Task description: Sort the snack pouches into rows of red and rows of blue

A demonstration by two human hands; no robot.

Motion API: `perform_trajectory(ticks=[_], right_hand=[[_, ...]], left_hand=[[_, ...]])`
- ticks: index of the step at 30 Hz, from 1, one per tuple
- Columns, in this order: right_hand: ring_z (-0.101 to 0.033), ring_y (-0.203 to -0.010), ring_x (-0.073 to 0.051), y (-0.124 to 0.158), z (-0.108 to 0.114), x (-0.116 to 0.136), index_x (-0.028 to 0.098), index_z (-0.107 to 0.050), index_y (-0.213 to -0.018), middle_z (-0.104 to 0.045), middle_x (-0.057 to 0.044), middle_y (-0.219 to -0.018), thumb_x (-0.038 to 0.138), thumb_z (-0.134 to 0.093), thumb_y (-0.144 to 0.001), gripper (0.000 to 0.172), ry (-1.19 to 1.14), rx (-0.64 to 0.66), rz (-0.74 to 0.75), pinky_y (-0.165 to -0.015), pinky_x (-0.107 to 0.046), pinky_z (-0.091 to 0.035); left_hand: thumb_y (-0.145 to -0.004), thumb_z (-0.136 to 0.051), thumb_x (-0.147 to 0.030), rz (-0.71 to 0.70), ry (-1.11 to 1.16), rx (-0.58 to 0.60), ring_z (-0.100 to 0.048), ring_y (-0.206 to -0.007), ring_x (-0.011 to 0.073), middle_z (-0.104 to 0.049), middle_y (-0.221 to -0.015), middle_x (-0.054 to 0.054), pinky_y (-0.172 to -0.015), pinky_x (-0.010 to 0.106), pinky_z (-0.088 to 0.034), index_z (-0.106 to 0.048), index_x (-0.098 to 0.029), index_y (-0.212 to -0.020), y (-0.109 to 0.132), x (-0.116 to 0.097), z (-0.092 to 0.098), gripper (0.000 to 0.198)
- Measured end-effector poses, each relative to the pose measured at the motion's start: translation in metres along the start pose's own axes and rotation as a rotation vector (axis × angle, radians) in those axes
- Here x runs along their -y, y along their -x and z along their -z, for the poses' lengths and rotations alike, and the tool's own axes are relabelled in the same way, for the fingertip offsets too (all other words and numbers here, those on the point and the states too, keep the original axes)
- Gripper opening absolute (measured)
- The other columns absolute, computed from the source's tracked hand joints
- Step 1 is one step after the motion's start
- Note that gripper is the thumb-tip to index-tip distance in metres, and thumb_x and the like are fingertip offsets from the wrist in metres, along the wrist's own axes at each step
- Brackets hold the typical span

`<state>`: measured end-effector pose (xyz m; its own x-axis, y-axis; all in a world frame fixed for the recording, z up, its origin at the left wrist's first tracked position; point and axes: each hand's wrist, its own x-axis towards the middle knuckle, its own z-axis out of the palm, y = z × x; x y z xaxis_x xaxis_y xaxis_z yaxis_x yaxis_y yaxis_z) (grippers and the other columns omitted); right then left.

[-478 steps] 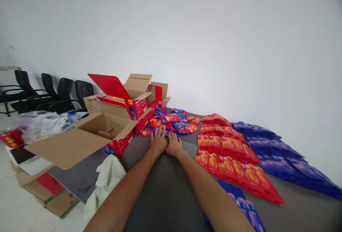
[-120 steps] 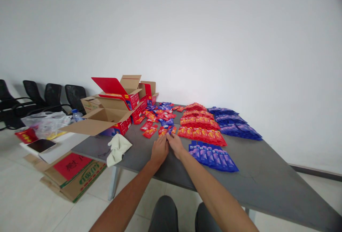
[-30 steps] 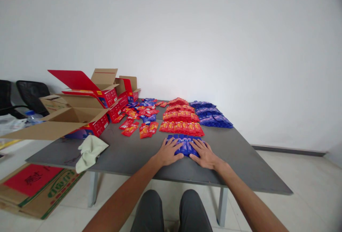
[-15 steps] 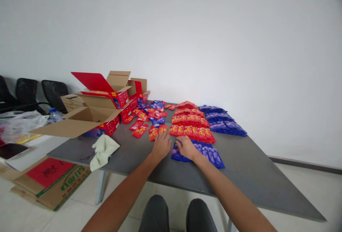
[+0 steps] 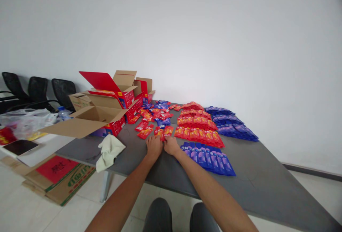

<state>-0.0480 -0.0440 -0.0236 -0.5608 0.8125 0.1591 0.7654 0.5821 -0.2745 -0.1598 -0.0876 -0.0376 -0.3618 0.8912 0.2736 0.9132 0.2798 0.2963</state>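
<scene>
Side by side near the middle of the table, my left hand and my right hand meet at the lower edges of two red sachets. The left one has its fingers curled onto the left red sachet, covering its lower part. Fingertips of the right are pinched at the bottom of the right red sachet; the exact grip is small and partly hidden. To the right lies a fanned row of blue sachets. Behind it, overlapping rows of red sachets are laid out.
Stacked blue sachets lie at the back right. A loose pile of red and blue sachets spreads in front of open red cartons. An open box and a pale cloth are on the left, near the table edge.
My right hand has left the blue row and moved left to the red sachets beside my left hand. The blue row now shows fully. The view has shifted slightly left.
</scene>
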Motion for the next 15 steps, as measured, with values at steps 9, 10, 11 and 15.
perform_trajectory(ticks=[9,10,11,15], right_hand=[[-0.060,-0.104,-0.022,0.004,-0.002,0.003,0.014,-0.069,-0.095,-0.070,-0.014,-0.104,0.019,-0.045,-0.092,0.025,0.000,0.043,0.068,-0.093,-0.033,-0.034],[-0.060,-0.103,-0.022,0.005,-0.002,0.003,0.014,-0.069,-0.095,-0.070,-0.014,-0.104,0.020,-0.045,-0.092,0.025,-0.008,0.039,0.060,-0.093,-0.033,-0.034],[-0.061,-0.102,-0.022,0.007,-0.001,0.003,0.014,-0.069,-0.094,-0.070,-0.014,-0.104,0.020,-0.046,-0.091,0.025,-0.018,0.035,0.052,-0.093,-0.033,-0.034],[-0.061,-0.101,-0.020,0.011,0.003,0.004,0.015,-0.069,-0.096,-0.070,-0.011,-0.105,0.022,-0.049,-0.090,0.021,-0.077,0.009,0.033,-0.093,-0.031,-0.036]], left_hand=[[-0.075,-0.061,-0.022,0.232,0.474,-0.045,-0.062,-0.101,0.0233,-0.067,-0.106,0.012,-0.086,0.034,-0.046,-0.060,-0.015,-0.105,-0.019,0.013,-0.002,0.030],[-0.073,-0.062,-0.018,0.260,0.543,-0.070,-0.063,-0.097,0.0219,-0.067,-0.104,0.012,-0.085,0.033,-0.047,-0.059,-0.014,-0.104,-0.021,0.014,-0.004,0.031],[-0.071,-0.062,-0.014,0.286,0.610,-0.094,-0.064,-0.094,0.0205,-0.067,-0.102,0.011,-0.083,0.031,-0.048,-0.058,-0.013,-0.103,-0.022,0.015,-0.006,0.032],[-0.067,-0.059,-0.006,0.354,0.823,-0.173,-0.064,-0.088,0.0167,-0.066,-0.097,0.007,-0.078,0.028,-0.051,-0.056,-0.016,-0.098,-0.022,0.017,-0.011,0.033]])
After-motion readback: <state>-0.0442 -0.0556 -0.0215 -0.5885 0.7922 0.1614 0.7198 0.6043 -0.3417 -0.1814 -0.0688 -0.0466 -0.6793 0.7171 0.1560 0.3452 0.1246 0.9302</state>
